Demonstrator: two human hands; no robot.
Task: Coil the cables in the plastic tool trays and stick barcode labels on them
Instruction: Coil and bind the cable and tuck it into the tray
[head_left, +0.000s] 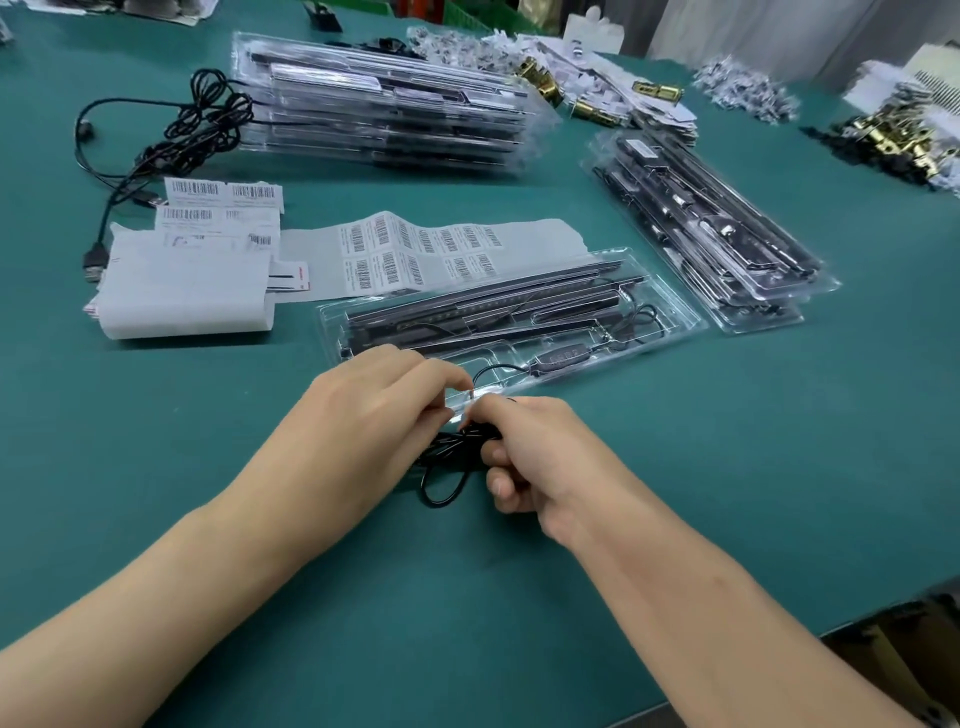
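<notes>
Left hand (374, 415) and right hand (524, 452), fingers closed together on a bundled black cable (449, 457) above the green table (156, 467), just before the clear plastic tray (670, 317); beyond lie a barcode label sheet (415, 249) and stacked trays (384, 104).

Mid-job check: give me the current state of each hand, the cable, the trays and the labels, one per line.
left hand: closed, pinching the cable bundle
right hand: closed around the same bundle
black cable: partly coiled between the hands, one loop hanging loose
open tray: flat on the table, uncovered, inline controller lying inside
left tray stack: piled flat
right tray stack: piled flat
barcode label sheet: lying flat, labels remaining
loose cables: tangled
</notes>
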